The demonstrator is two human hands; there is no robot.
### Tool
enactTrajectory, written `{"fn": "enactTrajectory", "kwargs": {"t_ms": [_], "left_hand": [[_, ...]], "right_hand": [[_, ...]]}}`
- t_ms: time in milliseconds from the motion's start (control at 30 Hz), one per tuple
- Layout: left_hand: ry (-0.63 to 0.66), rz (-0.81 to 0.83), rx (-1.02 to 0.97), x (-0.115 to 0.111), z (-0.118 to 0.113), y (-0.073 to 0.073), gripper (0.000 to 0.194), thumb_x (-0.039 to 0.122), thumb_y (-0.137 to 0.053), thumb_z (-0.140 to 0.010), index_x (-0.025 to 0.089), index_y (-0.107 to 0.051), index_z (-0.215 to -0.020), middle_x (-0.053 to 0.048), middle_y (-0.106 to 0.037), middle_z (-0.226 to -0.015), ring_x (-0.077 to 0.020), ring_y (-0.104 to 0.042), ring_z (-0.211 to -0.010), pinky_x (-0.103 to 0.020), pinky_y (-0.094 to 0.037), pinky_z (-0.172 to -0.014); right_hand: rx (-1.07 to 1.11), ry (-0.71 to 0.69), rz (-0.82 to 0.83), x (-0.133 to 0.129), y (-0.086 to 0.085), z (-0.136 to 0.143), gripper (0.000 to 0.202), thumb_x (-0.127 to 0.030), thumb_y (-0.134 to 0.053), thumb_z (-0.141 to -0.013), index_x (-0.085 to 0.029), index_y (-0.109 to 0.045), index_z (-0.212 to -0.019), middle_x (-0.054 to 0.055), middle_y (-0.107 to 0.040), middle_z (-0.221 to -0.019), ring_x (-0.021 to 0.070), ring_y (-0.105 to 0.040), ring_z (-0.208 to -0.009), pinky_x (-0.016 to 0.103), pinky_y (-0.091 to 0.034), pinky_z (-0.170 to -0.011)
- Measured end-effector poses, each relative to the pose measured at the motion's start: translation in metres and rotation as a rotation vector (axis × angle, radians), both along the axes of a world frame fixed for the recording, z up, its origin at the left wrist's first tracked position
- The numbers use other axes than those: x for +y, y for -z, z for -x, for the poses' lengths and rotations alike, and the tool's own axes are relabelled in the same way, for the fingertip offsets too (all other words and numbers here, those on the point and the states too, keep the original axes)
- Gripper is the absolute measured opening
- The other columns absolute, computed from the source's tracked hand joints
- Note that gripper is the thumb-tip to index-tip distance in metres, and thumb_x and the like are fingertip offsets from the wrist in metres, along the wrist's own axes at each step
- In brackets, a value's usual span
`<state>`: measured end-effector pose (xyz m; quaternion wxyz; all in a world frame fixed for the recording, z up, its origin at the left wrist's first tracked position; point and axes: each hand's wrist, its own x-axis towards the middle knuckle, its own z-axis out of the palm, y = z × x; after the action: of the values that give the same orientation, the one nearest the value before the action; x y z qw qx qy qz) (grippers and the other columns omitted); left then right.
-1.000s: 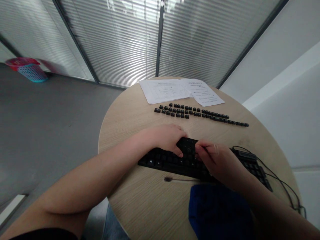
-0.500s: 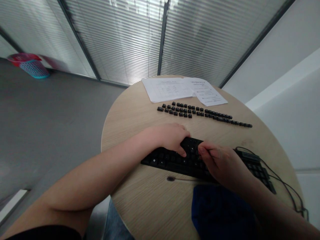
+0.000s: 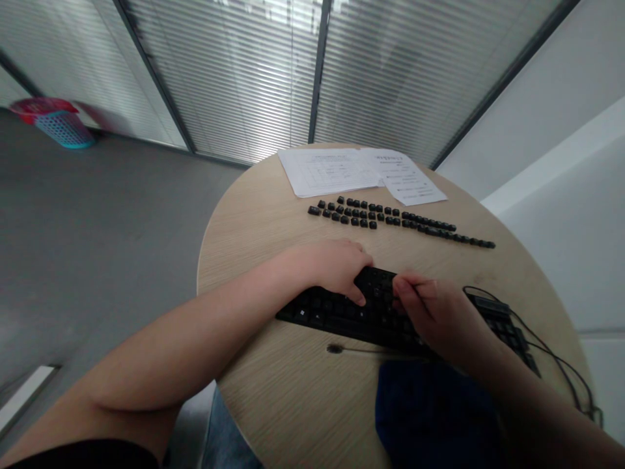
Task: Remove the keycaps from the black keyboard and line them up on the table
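Note:
A black keyboard [image 3: 342, 316] lies slanted across the round wooden table, several of its keys absent from the upper part. My left hand [image 3: 339, 267] rests over its back edge, thumb on the keys and fingers beyond the edge, gripping it. Above the middle of the keyboard, my right hand [image 3: 430, 303] is closed in a pinch; what its fingertips hold is too small and dark to name. Several loose black keycaps [image 3: 364, 213] stand in rows behind the keyboard. In front of it lies a thin tool with a dark tip [image 3: 334, 349].
Printed papers [image 3: 336, 171] lie at the table's back. A dark blue cloth [image 3: 415, 404] is at the front, partly under my right forearm. A cable [image 3: 556, 358] loops at the right. A red and blue basket [image 3: 63, 127] stands on the floor at the left.
My right hand has shifted slightly to the right over the keyboard, still pinched. My left hand has stayed on the keyboard. The camera view has moved a little.

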<state>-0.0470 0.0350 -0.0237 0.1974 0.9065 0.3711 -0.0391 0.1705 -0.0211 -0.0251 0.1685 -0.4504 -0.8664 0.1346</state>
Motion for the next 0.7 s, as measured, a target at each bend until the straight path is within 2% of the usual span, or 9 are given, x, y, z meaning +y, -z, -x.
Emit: {"fn": "enactTrajectory", "kwargs": {"t_ms": [133,267,433,600,700], "left_hand": [[-0.003,-0.005,0.004,0.0,0.0,0.002,0.062,0.053,-0.077,-0.083,0.019,-0.068,-0.135,-0.014,-0.07,-0.128,-0.0329,-0.063,-0.118,-0.043,-0.05,-0.099],[0.004,0.0,-0.009,0.001,-0.001,0.003,0.065,0.053,-0.077,-0.083,0.019,-0.066,-0.138,-0.014,-0.069,-0.131,-0.0327,-0.062,-0.121,-0.042,-0.05,-0.101],[0.004,0.007,-0.031,0.001,0.0,0.003,0.068,0.051,-0.078,-0.082,0.017,-0.067,-0.14,-0.016,-0.069,-0.13,-0.0341,-0.062,-0.121,-0.042,-0.049,-0.101],[0.004,0.001,-0.037,0.001,0.002,0.004,0.067,0.053,-0.077,-0.082,0.022,-0.066,-0.14,-0.013,-0.069,-0.129,-0.0318,-0.063,-0.12,-0.042,-0.049,-0.103],[0.002,0.0,-0.045,0.001,0.003,0.004,0.066,0.054,-0.077,-0.081,0.024,-0.067,-0.138,-0.012,-0.07,-0.127,-0.0313,-0.063,-0.119,-0.042,-0.049,-0.103]], "right_hand": [[0.058,0.146,0.152,0.005,0.0,0.0,0.036,-0.039,-0.038,-0.105,-0.025,-0.055,-0.076,0.002,-0.07,-0.061,0.0208,-0.068,-0.055,0.032,-0.044,-0.056],[0.048,0.148,0.165,0.002,-0.002,0.001,0.036,-0.041,-0.037,-0.104,-0.025,-0.055,-0.077,0.003,-0.069,-0.062,0.0219,-0.067,-0.057,0.033,-0.043,-0.057],[0.002,0.02,0.174,0.004,-0.007,-0.001,0.037,-0.036,-0.039,-0.106,-0.023,-0.058,-0.077,0.003,-0.067,-0.067,0.0191,-0.064,-0.061,0.032,-0.041,-0.06],[-0.014,-0.12,0.292,0.016,-0.006,-0.013,0.02,-0.037,-0.054,-0.102,-0.023,-0.068,-0.098,0.0,-0.07,-0.079,0.0172,-0.064,-0.069,0.028,-0.045,-0.065],[-0.015,-0.182,0.34,0.022,-0.002,-0.023,0.018,-0.036,-0.056,-0.101,-0.023,-0.069,-0.101,0.002,-0.072,-0.085,0.0179,-0.066,-0.074,0.029,-0.047,-0.069]]}}
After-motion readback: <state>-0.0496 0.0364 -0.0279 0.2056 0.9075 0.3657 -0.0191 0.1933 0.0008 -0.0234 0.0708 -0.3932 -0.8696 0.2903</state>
